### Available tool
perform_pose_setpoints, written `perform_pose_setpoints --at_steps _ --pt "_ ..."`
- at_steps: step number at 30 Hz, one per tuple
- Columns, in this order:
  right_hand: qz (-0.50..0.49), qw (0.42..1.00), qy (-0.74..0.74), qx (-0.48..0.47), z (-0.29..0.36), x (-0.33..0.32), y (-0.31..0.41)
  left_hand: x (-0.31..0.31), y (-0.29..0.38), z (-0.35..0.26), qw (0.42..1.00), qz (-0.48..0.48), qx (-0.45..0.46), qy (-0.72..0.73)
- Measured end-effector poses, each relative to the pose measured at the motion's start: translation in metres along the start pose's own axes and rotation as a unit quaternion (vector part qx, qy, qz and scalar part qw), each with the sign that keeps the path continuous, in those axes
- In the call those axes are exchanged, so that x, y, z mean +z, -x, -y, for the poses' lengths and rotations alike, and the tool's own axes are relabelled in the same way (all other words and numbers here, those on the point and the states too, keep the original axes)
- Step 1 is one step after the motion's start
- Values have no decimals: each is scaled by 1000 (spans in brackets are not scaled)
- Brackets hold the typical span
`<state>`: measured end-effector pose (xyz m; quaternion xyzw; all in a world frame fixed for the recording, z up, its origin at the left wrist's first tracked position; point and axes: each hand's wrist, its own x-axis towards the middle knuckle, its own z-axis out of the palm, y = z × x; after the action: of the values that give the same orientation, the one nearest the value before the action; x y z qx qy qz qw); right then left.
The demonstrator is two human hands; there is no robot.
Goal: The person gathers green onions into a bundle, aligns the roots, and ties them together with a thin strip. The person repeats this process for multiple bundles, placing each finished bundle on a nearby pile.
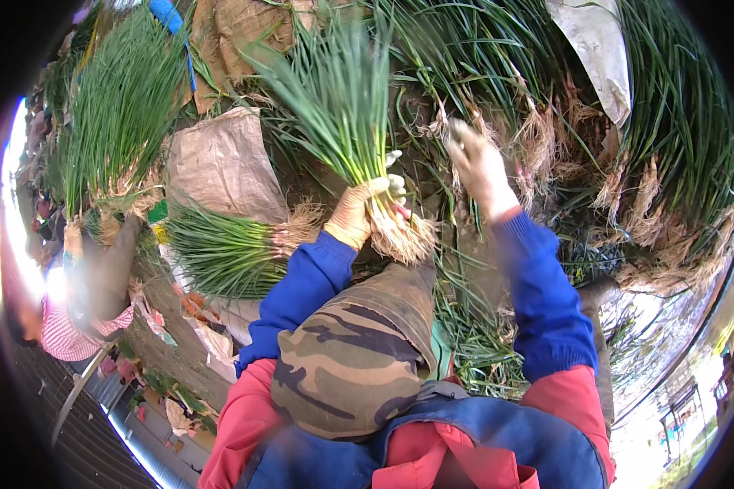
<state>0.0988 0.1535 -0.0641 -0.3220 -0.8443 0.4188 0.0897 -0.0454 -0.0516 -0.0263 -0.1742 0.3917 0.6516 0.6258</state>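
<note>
My left hand [361, 208], in a pale glove, grips a bunch of scallion-like plants [355, 131] low on their stems. Its long green leaves fan away from me, and the pale roots [404, 235] hang on my side of the hand. My right hand [482, 165], blurred, is off to the right beside the roots of loose plants [443, 119] on the ground. Whether its fingers hold anything is unclear. Another bunch [232, 244] lies sideways left of my left forearm, roots toward me.
Rooted plants lie in heaps at the right [679, 134] and upper left [128, 110]. A tan woven sack [226, 162] lies on the soil, and a whitish sheet [599, 55] covers some plants. My camouflage-covered knee [355, 360] rises close below my hands. Another person's checked garment [79, 330] shows far left.
</note>
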Motion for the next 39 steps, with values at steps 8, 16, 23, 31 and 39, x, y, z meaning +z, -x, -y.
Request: perform_pose_setpoints --at_steps 8,16,23,31,39 --pt "142 940 311 -10 -13 39 17 -35 -12 3 997 50 -20 60" --pt "659 681 317 8 -87 -31 305 6 -5 1 998 27 2 64" --pt "371 906 179 102 -44 -50 159 7 0 7 998 36 -35 30" --pt "-21 968 247 27 -27 -14 -34 20 -15 29 998 60 -29 19" --pt "11 988 -31 154 -14 -59 20 28 -14 27 1000 3 10 -10"
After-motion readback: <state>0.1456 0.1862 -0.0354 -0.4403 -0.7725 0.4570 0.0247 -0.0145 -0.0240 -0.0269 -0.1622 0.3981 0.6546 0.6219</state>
